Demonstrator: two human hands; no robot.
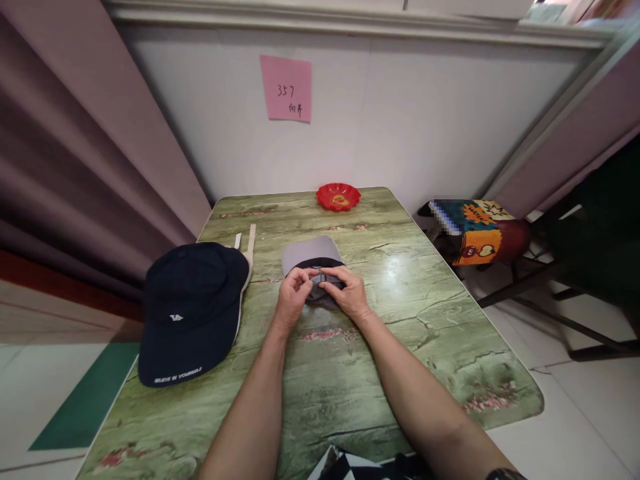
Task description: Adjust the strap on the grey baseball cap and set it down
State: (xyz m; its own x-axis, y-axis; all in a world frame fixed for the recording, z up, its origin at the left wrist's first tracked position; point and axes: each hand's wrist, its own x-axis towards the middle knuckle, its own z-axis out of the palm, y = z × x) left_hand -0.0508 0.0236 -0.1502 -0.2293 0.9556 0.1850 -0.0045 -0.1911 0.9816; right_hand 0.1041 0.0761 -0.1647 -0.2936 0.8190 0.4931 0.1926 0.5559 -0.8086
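Observation:
A grey cap [311,249] rests on the table in front of me, its brim pointing away and its dark inside showing. Both hands are at the cap's near side, at the strap across its back opening. With thumb and fingers, my left hand [295,293] pinches the strap's left part. My right hand [351,291] pinches the strap from the right, close to a small dark buckle. The fingertips partly hide the strap and buckle. To the left lies a navy cap [195,287] with white lettering on its brim, on top of something beige with straps.
A red scalloped dish [339,197] sits at the far edge of the green wood-patterned table [400,373]. A pink note [286,89] is stuck to the white wall. At the right stands a stool with a colourful cover [480,230]. Purple curtains hang on both sides.

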